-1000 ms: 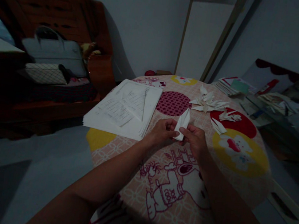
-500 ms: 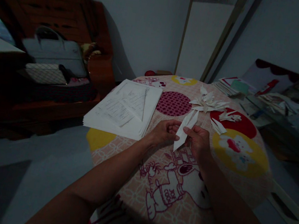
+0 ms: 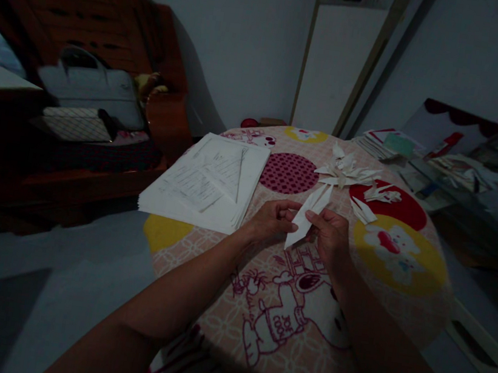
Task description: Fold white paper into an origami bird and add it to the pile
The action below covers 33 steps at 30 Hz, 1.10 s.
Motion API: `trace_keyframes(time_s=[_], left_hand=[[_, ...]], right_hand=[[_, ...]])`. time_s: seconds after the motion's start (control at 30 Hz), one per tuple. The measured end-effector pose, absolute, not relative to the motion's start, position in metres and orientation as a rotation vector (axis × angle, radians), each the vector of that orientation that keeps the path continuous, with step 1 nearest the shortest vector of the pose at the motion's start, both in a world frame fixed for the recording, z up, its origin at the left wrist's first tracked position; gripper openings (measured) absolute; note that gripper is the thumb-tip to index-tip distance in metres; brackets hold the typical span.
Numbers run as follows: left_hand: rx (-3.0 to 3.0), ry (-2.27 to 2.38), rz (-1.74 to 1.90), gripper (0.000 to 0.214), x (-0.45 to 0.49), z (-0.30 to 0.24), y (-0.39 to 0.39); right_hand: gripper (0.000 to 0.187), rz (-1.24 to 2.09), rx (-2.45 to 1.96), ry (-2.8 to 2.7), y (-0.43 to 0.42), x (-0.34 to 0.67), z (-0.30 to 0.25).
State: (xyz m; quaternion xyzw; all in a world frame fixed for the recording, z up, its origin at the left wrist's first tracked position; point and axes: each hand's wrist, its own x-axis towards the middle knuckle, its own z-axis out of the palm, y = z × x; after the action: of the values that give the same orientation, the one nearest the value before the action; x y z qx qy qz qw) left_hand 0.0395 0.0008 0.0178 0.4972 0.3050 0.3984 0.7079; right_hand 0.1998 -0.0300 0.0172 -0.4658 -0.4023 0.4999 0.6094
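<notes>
Between my two hands is a folded white paper (image 3: 307,217), long and narrow with pointed ends and a split at its far tip. My left hand (image 3: 274,219) pinches its left edge, thumb on top and fingers curled beneath. My right hand (image 3: 331,231) grips the right edge, its thumb lying on the paper's face. The paper is tilted and held just above the patterned tablecloth (image 3: 222,323). Beyond it lies a cluster of folded white paper pieces (image 3: 345,168). To the right rest a smaller folded paper strip (image 3: 364,211) and a crumpled-looking paper piece (image 3: 383,194).
A stack of paper sheets (image 3: 174,195) with handwriting covers the table's left side. A wooden bench (image 3: 167,108) at the left carries a pale handbag (image 3: 91,89) and a checked pouch (image 3: 76,124). Magazines and papers (image 3: 383,146) sit on a glass-topped surface at the right.
The near end of the folded paper has swung slightly left, so it leans a little more. Both hands keep their hold in nearly the same place.
</notes>
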Motion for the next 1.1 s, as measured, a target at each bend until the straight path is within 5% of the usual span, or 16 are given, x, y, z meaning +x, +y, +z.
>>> trace_keyframes(time_s=[0.63, 0.83, 1.1], left_hand=[[1.04, 0.676, 0.927, 0.049, 0.0396, 0.0217, -0.0004], [1.047, 0.744, 1.008, 0.046, 0.039, 0.0241, -0.0011], [1.125, 0.75, 1.109, 0.035, 0.0418, 0.0233, -0.0025]], right_hand=[[0.029, 1.152, -1.067, -0.966, -0.0294, 0.1996, 0.0167], [0.049, 1.233, -0.982, -0.935, -0.027, 0.202, 0.0184], [0.035, 1.253, -0.973, -0.939, -0.025, 0.2023, 0.0166]])
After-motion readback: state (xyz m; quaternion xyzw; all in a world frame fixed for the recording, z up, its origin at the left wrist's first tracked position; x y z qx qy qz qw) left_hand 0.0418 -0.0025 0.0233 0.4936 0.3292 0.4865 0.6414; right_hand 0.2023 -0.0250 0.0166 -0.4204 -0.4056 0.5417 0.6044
